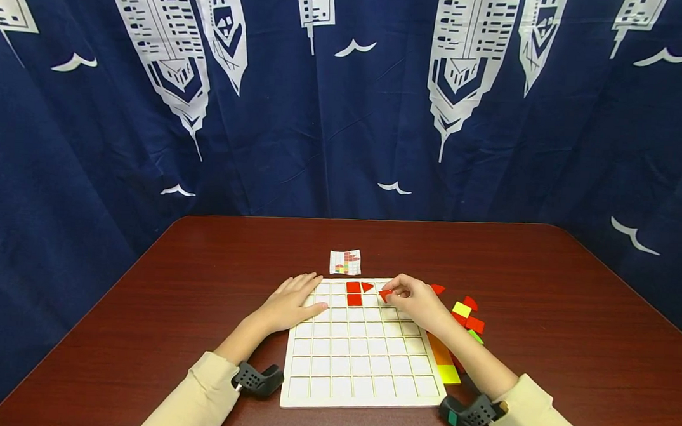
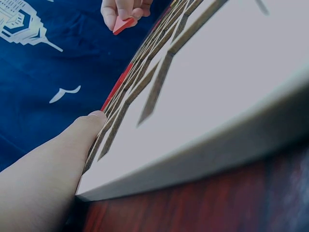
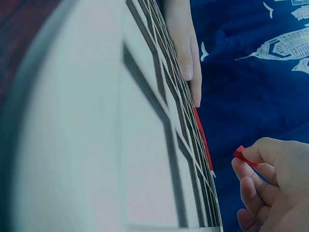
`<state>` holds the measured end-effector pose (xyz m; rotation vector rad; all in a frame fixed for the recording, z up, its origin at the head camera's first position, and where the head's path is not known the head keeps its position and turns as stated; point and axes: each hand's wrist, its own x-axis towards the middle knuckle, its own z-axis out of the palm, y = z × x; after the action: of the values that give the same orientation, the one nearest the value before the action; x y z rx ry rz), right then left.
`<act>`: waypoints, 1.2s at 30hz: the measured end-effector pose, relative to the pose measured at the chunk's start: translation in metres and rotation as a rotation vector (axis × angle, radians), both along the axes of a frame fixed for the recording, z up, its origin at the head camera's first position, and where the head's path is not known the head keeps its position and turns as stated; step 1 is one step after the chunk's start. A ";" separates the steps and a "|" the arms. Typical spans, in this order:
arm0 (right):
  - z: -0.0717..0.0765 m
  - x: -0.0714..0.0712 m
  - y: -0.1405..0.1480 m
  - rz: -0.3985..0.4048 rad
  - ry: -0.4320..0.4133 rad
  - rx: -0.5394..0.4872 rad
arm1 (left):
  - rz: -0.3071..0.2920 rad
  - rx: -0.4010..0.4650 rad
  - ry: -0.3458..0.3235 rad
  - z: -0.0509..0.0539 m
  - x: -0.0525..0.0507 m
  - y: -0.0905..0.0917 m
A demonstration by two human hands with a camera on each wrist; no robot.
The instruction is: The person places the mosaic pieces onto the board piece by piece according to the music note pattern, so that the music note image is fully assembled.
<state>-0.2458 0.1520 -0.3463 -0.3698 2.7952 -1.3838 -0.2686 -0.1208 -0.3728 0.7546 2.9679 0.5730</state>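
My left hand (image 1: 292,305) lies with straight fingers on the upper left edge of a white grid board (image 1: 362,387). Between thumb and fingertips, my right hand (image 1: 418,302) pinches a red triangular tile (image 1: 384,295) near the board's upper right. In the right wrist view this red tile (image 3: 239,152) is held off the surface, partly hidden by the thumb. Two red square tiles (image 1: 354,300) sit one above the other in the board's top rows. Just right of the upper square lies another red triangular tile (image 1: 367,287).
A small card (image 1: 345,262) with a coloured grid picture lies behind the board. Right of the board are loose red, yellow (image 1: 461,309), green and orange (image 1: 440,351) tiles, some partly hidden by my right forearm. A dark blue printed curtain (image 1: 322,123) hangs behind the brown table (image 1: 158,332).
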 end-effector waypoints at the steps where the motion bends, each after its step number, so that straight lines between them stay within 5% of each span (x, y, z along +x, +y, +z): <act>1: 0.000 0.000 -0.001 -0.003 -0.003 -0.003 | 0.001 0.002 -0.003 0.000 0.000 0.000; 12: 0.003 0.002 -0.013 0.008 -0.005 -0.035 | 0.001 0.010 -0.006 0.002 0.001 0.000; 30: -0.010 -0.006 -0.034 -0.128 0.029 0.081 | -0.002 0.009 0.016 0.000 0.000 0.000; 36: -0.013 -0.008 -0.033 -0.097 0.032 0.045 | 0.003 0.009 0.016 0.000 0.001 0.000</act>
<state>-0.2536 0.1195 -0.3595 -0.2621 2.9011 -1.3418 -0.2678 -0.1203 -0.3724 0.7595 2.9836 0.5829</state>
